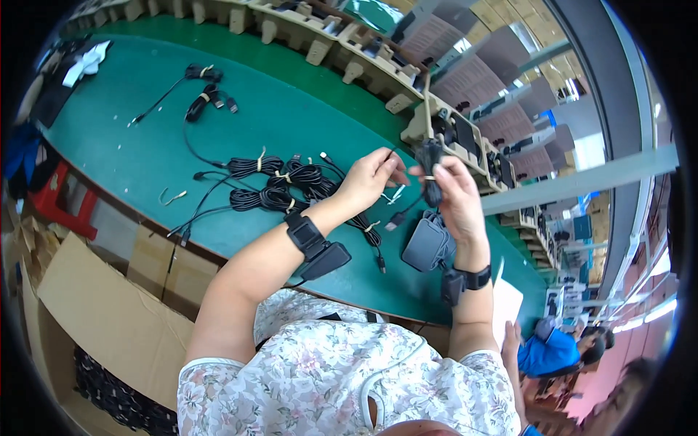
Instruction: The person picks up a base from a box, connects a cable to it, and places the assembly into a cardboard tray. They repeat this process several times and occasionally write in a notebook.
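My right hand [459, 192] grips a coiled black USB cable [431, 154], held upright above the table and bound by a pale twist tie. One USB plug [395, 221] hangs from its lower end. My left hand [369, 180] is just left of it, fingers bent together; a thin dark piece shows at the fingertips, too small to name. Loose pale twist ties [394, 195] lie beneath the hands. Beside my left forearm several tied black cables [254, 166] are heaped on the green table [138, 152]. A dark power adapter [424, 243] with its wound cord lies below my right hand.
Two more cable bundles [202, 73] lie farther left, near a white strip [87, 64]. Moulded pulp trays [320, 47] holding dark parts line the far edge. An open cardboard box [109, 312] and a red stool [65, 200] stand left. Another person's hand [512, 336] is at right.
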A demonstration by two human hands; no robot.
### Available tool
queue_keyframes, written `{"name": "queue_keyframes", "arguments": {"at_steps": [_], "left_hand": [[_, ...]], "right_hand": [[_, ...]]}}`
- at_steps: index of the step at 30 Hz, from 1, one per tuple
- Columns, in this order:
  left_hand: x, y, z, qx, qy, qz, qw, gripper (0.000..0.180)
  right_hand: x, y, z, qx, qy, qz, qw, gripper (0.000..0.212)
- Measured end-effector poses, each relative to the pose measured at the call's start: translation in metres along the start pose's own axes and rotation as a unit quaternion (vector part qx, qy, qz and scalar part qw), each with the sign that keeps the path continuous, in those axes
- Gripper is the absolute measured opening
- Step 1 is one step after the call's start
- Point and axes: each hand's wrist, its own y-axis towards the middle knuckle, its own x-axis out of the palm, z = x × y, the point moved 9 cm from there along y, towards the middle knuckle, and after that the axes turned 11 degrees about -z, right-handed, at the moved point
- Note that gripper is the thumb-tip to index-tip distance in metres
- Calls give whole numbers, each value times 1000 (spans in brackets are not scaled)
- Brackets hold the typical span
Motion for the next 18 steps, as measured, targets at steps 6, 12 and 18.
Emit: {"name": "queue_keyframes", "arguments": {"at_steps": [6,12,18], "left_hand": [[24,-14,-13,-44,-311,66,947,30],[20,-16,-37,-179,-34,-16,983,23],[18,-15,-25,-207,-31,-100,973,27]], "right_hand": [[4,1,30,4,-245,125,961,23],[26,-30,-3,-211,-570,156,779,51],[43,-46,2,-227,-622,-19,749,53]]}}
